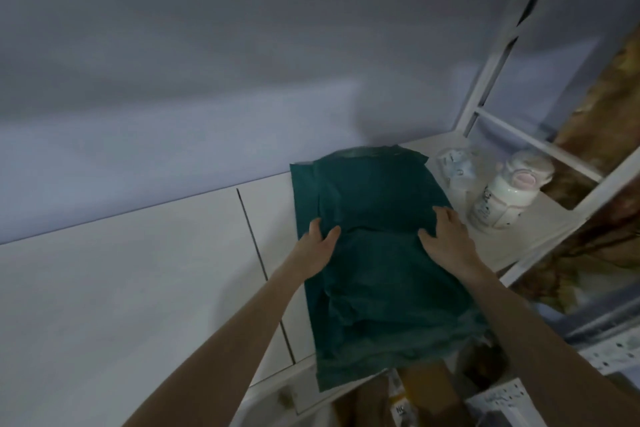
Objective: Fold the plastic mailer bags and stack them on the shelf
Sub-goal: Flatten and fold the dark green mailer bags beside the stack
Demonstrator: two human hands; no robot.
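Your left hand [317,246] and right hand [446,237], fingers spread flat, pressed the green mailers [377,253] onto the shelf [491,246], apparently to settle the stack; grasp unclear.

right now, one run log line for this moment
stage: placing | left hand: flat on green mailer bags | right hand: flat on them | under: white shelf
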